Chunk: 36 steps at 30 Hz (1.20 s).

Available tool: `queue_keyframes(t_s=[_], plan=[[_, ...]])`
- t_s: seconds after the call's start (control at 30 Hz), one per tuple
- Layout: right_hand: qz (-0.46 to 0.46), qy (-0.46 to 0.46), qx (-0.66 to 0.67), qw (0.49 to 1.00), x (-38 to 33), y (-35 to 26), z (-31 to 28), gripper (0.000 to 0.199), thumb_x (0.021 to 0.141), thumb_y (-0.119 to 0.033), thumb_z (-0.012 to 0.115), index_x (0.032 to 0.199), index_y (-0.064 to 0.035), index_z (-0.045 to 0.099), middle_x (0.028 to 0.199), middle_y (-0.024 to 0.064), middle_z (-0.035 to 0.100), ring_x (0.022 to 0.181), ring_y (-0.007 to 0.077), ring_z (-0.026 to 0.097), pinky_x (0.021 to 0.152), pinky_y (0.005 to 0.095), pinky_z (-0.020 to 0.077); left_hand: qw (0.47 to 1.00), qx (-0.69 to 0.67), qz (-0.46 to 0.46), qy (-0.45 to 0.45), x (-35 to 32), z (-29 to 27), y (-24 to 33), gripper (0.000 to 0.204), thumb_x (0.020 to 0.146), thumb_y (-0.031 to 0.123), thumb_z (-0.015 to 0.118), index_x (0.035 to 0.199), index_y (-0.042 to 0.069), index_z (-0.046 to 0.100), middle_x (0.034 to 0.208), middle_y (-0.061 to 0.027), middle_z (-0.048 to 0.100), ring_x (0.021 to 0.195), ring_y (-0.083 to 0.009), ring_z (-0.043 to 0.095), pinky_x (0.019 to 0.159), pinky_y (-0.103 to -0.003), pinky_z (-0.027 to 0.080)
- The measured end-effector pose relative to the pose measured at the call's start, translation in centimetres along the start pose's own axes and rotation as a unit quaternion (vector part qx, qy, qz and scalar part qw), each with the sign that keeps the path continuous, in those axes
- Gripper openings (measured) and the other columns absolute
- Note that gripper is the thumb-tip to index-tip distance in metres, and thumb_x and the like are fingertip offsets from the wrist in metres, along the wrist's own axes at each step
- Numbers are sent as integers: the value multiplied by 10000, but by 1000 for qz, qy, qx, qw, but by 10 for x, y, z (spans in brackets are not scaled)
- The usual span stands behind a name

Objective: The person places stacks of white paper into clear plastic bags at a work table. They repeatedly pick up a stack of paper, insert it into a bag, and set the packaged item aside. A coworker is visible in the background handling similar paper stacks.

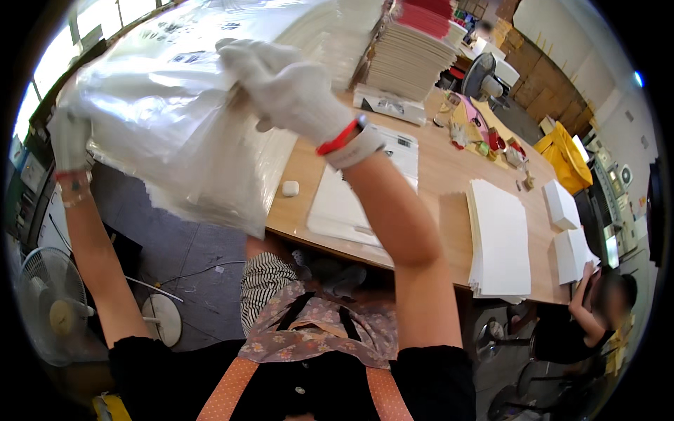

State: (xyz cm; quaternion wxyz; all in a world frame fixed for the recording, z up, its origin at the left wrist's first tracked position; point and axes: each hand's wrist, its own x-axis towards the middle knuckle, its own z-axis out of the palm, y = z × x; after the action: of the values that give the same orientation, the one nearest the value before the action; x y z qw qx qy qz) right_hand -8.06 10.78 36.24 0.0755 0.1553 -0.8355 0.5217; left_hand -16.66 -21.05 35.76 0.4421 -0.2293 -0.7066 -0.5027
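A large pile of clear plastic bags [182, 140] with dark print covers the left end of the table, its near corner hanging over the edge. My right hand [298, 95], in a white glove with a red band and a pale band at the wrist, is closed on a crumpled fold of the plastic. At the pile's left edge is my left hand [70, 137], also gloved; its fingers blur into the shiny plastic, so their grip cannot be made out. Below my right forearm lies a flat white package [330, 207], beside a small white case [290, 188].
A tall stack of sheets [407, 56] stands at the back. White paper stacks [502, 238] lie on the right, near a seated co-worker [579, 326]. Tape and scraps [495, 140] clutter the far right. A fan [56, 309] stands on the floor at left.
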Motion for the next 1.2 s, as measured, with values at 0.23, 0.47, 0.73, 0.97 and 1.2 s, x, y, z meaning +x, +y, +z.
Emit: queue_keyframes(t_s=[0.23, 0.47, 0.73, 0.97, 1.2], plan=[[-123, -86, 25, 988, -148, 181, 83, 337, 878, -184, 609, 1194, -65, 594, 996, 120, 671, 869, 235, 662, 796, 298, 519, 821, -280, -484, 113, -317, 39, -161, 182, 919, 274, 542, 869, 102, 576, 790, 39, 571, 695, -116, 533, 632, -277, 443], [296, -163, -119, 934, -366, 281, 106, 401, 936, -417, 449, 1219, -160, 569, 1082, 135, 645, 876, 314, 647, 789, 394, 503, 765, -238, -399, -446, -481, 199, -7, 69, 855, 40, 538, 921, 20, 534, 802, -93, 592, 694, -221, 583, 639, -332, 480], [467, 85, 205, 856, -388, 288, 112, 428, 933, -345, 522, 1276, -89, 538, 974, 70, 685, 809, 134, 658, 784, 266, 488, 834, 43, 23, -549, -416, 370, 11, 165, 817, 232, 605, 863, 74, 620, 1076, -93, 532, 1082, -339, 431, 938, -436, 372], [411, 71, 242, 876, -358, 317, 70, 394, 939, -289, 534, 1264, -66, 546, 938, 49, 669, 784, 107, 624, 765, 255, 494, 761, -15, -38, -647, -389, 400, -2, 252, 876, 267, 534, 799, 35, 594, 807, -185, 614, 802, -350, 569, 716, -419, 469], [256, 400, 455, 753, -214, 388, 3, 307, 884, -209, 619, 1093, 15, 592, 1085, 98, 603, 892, 163, 579, 730, 288, 483, 845, -140, -2, -517, -374, 408, 21, 195, 885, 219, 525, 820, 45, 586, 703, -153, 606, 615, -259, 587, 564, -347, 470]])
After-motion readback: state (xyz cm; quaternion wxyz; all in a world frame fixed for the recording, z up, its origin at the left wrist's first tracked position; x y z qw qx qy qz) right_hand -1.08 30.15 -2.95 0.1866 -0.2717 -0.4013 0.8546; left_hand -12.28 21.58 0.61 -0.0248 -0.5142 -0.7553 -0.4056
